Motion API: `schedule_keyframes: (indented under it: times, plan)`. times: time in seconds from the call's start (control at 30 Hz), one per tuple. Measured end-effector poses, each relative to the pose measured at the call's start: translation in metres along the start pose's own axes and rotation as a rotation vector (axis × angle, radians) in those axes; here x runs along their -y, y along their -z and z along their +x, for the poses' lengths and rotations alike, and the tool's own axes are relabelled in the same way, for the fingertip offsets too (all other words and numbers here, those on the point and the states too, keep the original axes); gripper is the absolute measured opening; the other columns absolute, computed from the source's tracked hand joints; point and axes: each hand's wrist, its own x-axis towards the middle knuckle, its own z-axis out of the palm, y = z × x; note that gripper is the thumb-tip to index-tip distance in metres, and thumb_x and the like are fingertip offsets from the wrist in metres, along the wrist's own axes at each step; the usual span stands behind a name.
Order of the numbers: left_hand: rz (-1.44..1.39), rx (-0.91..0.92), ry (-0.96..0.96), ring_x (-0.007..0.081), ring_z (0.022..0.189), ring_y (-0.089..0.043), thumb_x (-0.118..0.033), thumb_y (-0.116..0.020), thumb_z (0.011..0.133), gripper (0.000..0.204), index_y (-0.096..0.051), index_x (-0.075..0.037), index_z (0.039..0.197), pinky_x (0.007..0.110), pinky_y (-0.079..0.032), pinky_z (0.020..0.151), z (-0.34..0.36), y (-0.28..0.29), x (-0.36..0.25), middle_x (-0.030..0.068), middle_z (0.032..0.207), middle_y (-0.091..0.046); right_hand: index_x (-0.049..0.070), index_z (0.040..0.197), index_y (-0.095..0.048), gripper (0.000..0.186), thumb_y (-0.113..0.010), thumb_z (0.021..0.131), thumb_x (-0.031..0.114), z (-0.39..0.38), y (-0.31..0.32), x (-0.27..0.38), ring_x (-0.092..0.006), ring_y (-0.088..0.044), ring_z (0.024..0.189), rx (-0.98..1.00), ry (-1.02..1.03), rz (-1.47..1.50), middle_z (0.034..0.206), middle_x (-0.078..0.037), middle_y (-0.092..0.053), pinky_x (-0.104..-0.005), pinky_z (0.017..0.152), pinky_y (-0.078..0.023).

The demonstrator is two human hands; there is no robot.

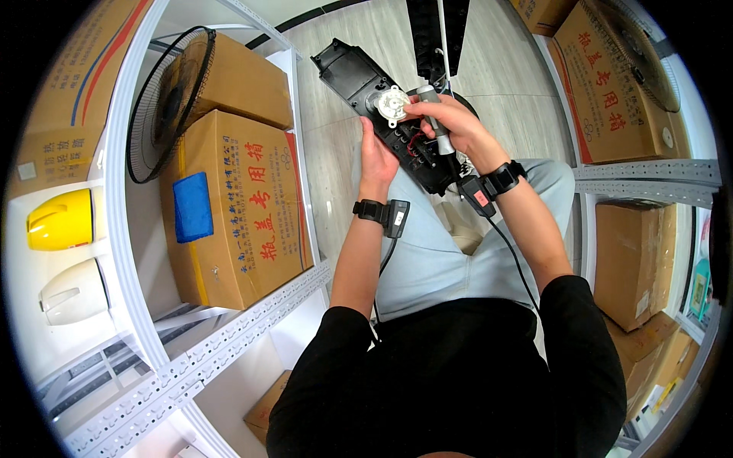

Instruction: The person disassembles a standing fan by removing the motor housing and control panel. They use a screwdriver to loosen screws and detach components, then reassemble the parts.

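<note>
A long black plastic housing [355,75] lies slantwise over my lap, its far end pointing up and left. A round white plastic part [392,105] with small tabs sits about midway along it. My left hand [378,159] grips the housing's left edge, the thumb along the side and the other fingers mostly hidden underneath. In my right hand [461,128] is a grey screwdriver [443,139], held crosswise through the fingers, while thumb and fingertip touch the white part's right side. Red wires [414,142] show in the housing's near half.
A black panel with a pale rod [441,34] stands beyond the housing. Metal shelves [229,347] flank me, loaded with cardboard boxes [229,206]. A black fan grille [169,107] leans at left, another grille [637,53] at right. Cables run from both wrist straps.
</note>
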Motion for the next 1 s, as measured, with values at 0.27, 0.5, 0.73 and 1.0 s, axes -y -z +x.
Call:
schedule_keyframes:
  times: [0.27, 0.5, 0.73, 1.0]
  plan:
    - [-0.057, 0.053, 0.026, 0.0264, 0.102, -0.066, -0.054, -0.035, 0.106, 0.067, -0.047, 0.002, 0.142, 0.044, -0.053, 0.094, 0.003, 0.011, 0.002, 0.014, 0.125, -0.064, 0.003, 0.11, -0.065, 0.033, -0.078, 0.086, 0.022, 0.011, -0.009, -0.016, -0.004, -0.054, 0.059, -0.072, 0.087, -0.165, 0.081, 0.002, -0.061, -0.02, 0.051, -0.041]
    - [-0.014, 0.023, 0.042, 0.0236, 0.097, -0.066, -0.053, -0.036, 0.106, 0.067, -0.048, 0.003, 0.14, 0.041, -0.054, 0.091, 0.001, 0.006, 0.002, 0.013, 0.119, -0.066, 0.002, 0.111, -0.065, 0.032, -0.077, 0.088, 0.021, 0.016, -0.011, -0.021, -0.0045, -0.055, 0.059, -0.121, 0.071, -0.163, 0.08, 0.002, -0.062, -0.0212, 0.051, -0.042]
    - [0.004, 0.107, 0.049, 0.0217, 0.098, -0.064, -0.052, -0.038, 0.107, 0.066, -0.049, 0.003, 0.14, 0.039, -0.051, 0.094, -0.001, 0.006, 0.001, 0.0116, 0.12, -0.066, 0.001, 0.111, -0.064, 0.034, -0.078, 0.087, 0.021, 0.018, -0.012, -0.026, -0.0063, -0.055, 0.058, -0.147, 0.087, -0.228, 0.08, 0.001, -0.063, -0.0224, 0.051, -0.043]
    - [-0.013, -0.014, 0.017, 0.0222, 0.115, -0.062, -0.046, -0.044, 0.106, 0.055, -0.052, -0.002, 0.136, 0.04, -0.05, 0.1, 0.002, 0.014, 0.006, 0.0103, 0.129, -0.064, 0.002, 0.105, -0.069, 0.037, -0.081, 0.082, 0.029, 0.013, -0.018, -0.03, -0.0089, -0.063, 0.06, -0.324, 0.167, -0.616, 0.079, -0.003, -0.069, -0.0253, 0.054, -0.05]
